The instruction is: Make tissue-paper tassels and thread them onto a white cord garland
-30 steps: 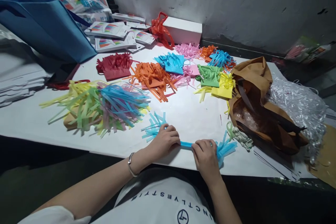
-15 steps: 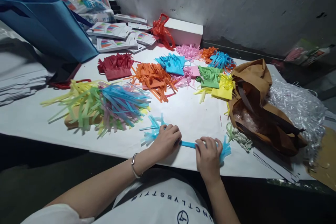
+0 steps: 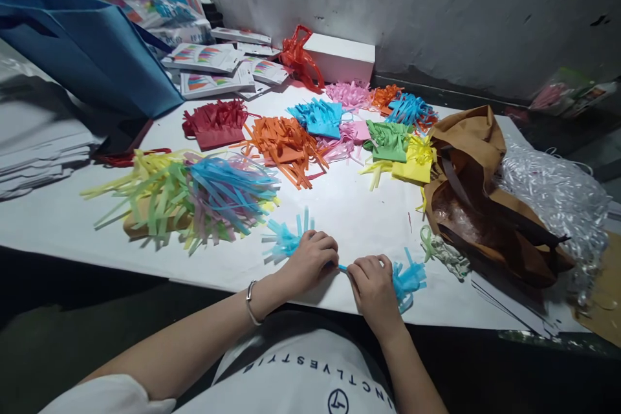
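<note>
Blue fringed paper: at the near edge of the counter, drawn out sideways, with a narrow middle showing between the hands; the left fringe and right fringe splay beyond them.
Left hand: fingers curled down, pinching the narrow middle beside the left fringe.
Right hand: fingers bent over the same middle, near the right fringe, grasping it close to the left hand.
Step in hand: seemingly rolling or twisting the middle into a tight cord; which way it turns cannot be told.
Next move calls for: by judgement, an even pinch at both sides, enough to keep the twist from opening, with a gentle pull, as thin paper could tear.
Left side: a loose pile of pastel strips, with the blue bag farther off.
Far side: red fringed paper, orange fringed paper and green fringed paper, lying apart from the hands.
Right side: a brown bag beside the shiny clear bundle.
</note>
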Demonstrator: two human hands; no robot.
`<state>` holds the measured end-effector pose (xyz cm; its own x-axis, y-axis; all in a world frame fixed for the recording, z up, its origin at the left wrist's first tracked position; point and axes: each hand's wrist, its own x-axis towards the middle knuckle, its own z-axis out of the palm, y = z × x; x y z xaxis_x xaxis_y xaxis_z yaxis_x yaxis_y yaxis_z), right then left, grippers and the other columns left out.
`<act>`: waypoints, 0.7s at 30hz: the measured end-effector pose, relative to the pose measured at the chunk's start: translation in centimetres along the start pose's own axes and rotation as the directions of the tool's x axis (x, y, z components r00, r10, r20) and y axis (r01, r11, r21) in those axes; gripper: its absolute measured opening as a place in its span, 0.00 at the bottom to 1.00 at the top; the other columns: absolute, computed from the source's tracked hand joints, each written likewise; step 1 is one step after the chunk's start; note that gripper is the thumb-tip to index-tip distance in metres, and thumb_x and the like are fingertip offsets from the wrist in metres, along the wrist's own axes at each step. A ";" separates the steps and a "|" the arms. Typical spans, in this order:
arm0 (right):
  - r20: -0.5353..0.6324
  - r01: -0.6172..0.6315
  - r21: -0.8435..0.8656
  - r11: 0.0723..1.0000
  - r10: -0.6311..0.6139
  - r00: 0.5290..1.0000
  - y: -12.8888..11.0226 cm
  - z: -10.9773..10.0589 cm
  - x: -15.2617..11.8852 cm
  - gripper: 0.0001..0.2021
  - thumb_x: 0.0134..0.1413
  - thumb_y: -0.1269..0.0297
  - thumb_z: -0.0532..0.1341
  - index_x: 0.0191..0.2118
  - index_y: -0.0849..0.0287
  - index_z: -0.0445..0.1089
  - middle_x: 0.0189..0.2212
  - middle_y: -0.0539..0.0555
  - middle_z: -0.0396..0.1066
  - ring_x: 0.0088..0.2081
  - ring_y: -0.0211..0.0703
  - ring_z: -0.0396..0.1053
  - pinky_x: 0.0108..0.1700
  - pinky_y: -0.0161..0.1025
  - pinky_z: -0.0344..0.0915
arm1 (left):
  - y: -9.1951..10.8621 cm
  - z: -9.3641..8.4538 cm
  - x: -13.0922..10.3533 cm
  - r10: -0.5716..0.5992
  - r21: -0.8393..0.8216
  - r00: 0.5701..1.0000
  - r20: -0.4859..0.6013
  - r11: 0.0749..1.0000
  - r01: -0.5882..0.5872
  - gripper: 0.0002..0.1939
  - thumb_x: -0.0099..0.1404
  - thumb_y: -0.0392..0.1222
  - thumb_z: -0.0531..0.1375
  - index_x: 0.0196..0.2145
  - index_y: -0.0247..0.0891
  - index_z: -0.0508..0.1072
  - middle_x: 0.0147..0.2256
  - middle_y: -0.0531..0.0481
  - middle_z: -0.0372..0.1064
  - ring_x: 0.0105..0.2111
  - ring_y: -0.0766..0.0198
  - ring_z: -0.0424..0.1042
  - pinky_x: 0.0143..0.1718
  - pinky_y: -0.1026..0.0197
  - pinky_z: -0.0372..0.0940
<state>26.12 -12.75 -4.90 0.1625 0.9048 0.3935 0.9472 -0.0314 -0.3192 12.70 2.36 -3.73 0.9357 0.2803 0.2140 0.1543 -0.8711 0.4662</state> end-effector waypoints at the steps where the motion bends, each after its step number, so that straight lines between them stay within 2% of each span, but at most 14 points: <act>1: -0.004 -0.006 0.002 1.000 0.006 1.000 0.3 -0.3 -0.4 0.07 0.65 0.72 0.56 0.36 0.56 0.69 0.33 0.51 0.71 0.38 0.42 0.65 0.53 0.45 0.53 | 0.0 0.0 0.0 -0.019 -0.015 1.000 0.009 1.000 0.019 0.03 0.65 0.37 0.62 0.32 0.40 0.75 0.37 0.51 0.73 0.40 0.60 0.66 0.44 0.53 0.52; 5: -0.028 -0.047 0.025 0.999 0.048 0.998 1.2 -1.5 -1.7 0.07 0.65 0.71 0.55 0.37 0.56 0.70 0.35 0.51 0.71 0.40 0.43 0.66 0.56 0.48 0.52 | 0.3 0.0 -0.2 -0.022 0.047 0.999 0.029 0.999 0.020 0.07 0.67 0.35 0.59 0.31 0.40 0.75 0.37 0.50 0.73 0.40 0.59 0.66 0.45 0.51 0.51; 9: -0.062 -0.150 0.046 0.988 0.152 0.986 0.8 -1.7 -2.1 0.08 0.65 0.70 0.55 0.35 0.55 0.69 0.34 0.51 0.71 0.41 0.44 0.66 0.58 0.51 0.49 | 1.3 -0.4 0.2 -0.014 0.162 0.998 0.063 0.987 0.003 0.08 0.66 0.32 0.56 0.33 0.39 0.75 0.38 0.47 0.72 0.40 0.57 0.65 0.46 0.49 0.51; 15: -0.151 -0.338 -0.011 0.941 0.333 0.931 -0.4 -0.9 -1.7 0.08 0.62 0.69 0.56 0.30 0.56 0.64 0.32 0.52 0.70 0.39 0.47 0.66 0.56 0.54 0.51 | 2.4 -0.9 2.2 -0.134 0.285 0.979 0.153 0.955 0.086 0.04 0.61 0.34 0.59 0.29 0.37 0.74 0.36 0.44 0.69 0.39 0.52 0.64 0.44 0.46 0.53; 17: -0.154 -0.348 -0.021 0.937 0.340 0.927 -0.6 -0.9 -1.7 0.07 0.62 0.70 0.56 0.32 0.56 0.66 0.33 0.53 0.71 0.40 0.48 0.66 0.56 0.54 0.50 | 2.4 -1.0 2.5 -0.074 0.313 0.984 0.164 0.949 0.020 0.04 0.61 0.33 0.59 0.31 0.38 0.74 0.37 0.44 0.69 0.40 0.52 0.64 0.45 0.46 0.52; 19: -0.137 -0.304 -0.019 0.953 0.298 0.945 -0.7 -1.0 -1.8 0.07 0.63 0.73 0.55 0.36 0.55 0.68 0.35 0.53 0.72 0.41 0.48 0.67 0.58 0.55 0.49 | 2.3 -1.1 2.5 0.083 0.305 0.978 0.193 0.942 -0.140 0.06 0.62 0.30 0.59 0.32 0.39 0.74 0.37 0.46 0.69 0.40 0.53 0.64 0.48 0.45 0.51; 21: -0.104 -0.230 -0.012 0.973 0.228 0.968 -0.8 -1.0 -2.0 0.10 0.63 0.75 0.54 0.38 0.54 0.70 0.36 0.52 0.72 0.42 0.46 0.67 0.60 0.56 0.47 | 2.3 -0.9 2.2 0.223 0.297 0.951 0.214 0.913 -0.281 0.07 0.63 0.29 0.60 0.32 0.39 0.74 0.34 0.48 0.68 0.39 0.55 0.64 0.52 0.45 0.49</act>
<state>25.33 -14.92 -4.57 0.4017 0.8248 0.3978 0.8875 -0.2436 -0.3912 14.84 1.34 -1.38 0.9921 -0.0140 0.1243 -0.0279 -0.9935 0.1105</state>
